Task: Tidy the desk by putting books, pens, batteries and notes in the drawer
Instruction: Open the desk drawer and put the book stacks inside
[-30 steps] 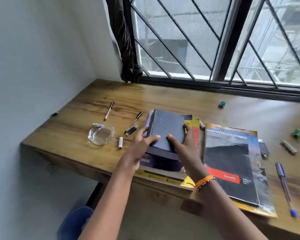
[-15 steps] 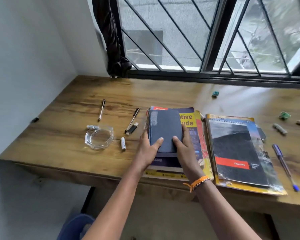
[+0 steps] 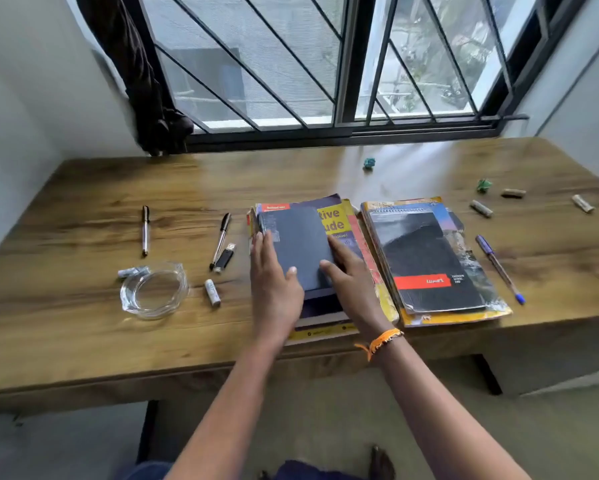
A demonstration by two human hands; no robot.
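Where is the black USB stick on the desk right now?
In the head view the USB stick lies left of the book pile, beside the lower end of a black pen, with a white battery nearer the desk's front edge.

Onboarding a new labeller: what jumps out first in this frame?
Both hands, left hand and right hand, frame a dark blue book topping the centre stack. Right of it lies a black spiral notebook on a second stack. Left sits a glass ashtray, with pens and batteries scattered around.

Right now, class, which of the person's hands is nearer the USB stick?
Left. The left hand lies just right of the USB stick; the right hand lies farther right, across the dark book.
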